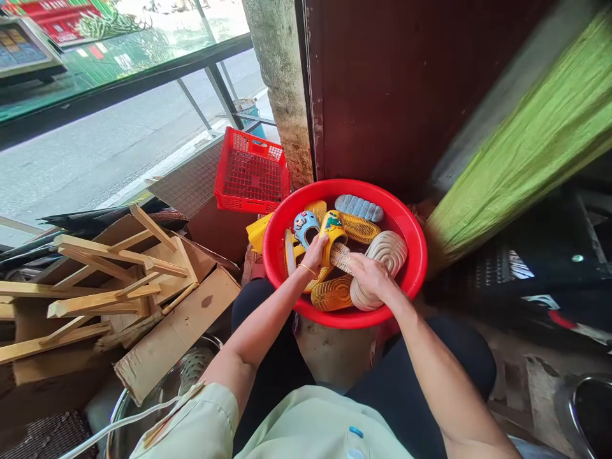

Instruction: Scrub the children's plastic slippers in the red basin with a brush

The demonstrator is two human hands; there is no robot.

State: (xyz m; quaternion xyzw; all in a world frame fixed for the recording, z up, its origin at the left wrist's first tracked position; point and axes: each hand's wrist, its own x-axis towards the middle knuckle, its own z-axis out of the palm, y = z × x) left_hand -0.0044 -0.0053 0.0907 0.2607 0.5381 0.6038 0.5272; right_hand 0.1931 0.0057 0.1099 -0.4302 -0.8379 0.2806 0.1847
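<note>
A yellow clog (333, 223) with a green cartoon figure on its toe is in my left hand (314, 253), whose fingers close on its side. My right hand (371, 275) grips a pale scrub brush (341, 257), its bristly end at the clog's opening. Both hands are over a red basin (417, 264) full of footwear. Beside the yellow clog, on its left, is a light blue clog (301, 222). Around them lie a grey-blue sole (359, 208), yellow-brown soles (331, 293) and cream footwear with ridged soles (392, 250), partly hidden by my right hand.
Behind the basin at left stands a red plastic crate (253, 175). Wooden stools (129, 268) and flattened cardboard (191, 319) are piled to my left. A dark red panel (406, 83) rises behind the basin, and green cloth (516, 146) hangs at right. A metal-rimmed pot (574, 408) is low right.
</note>
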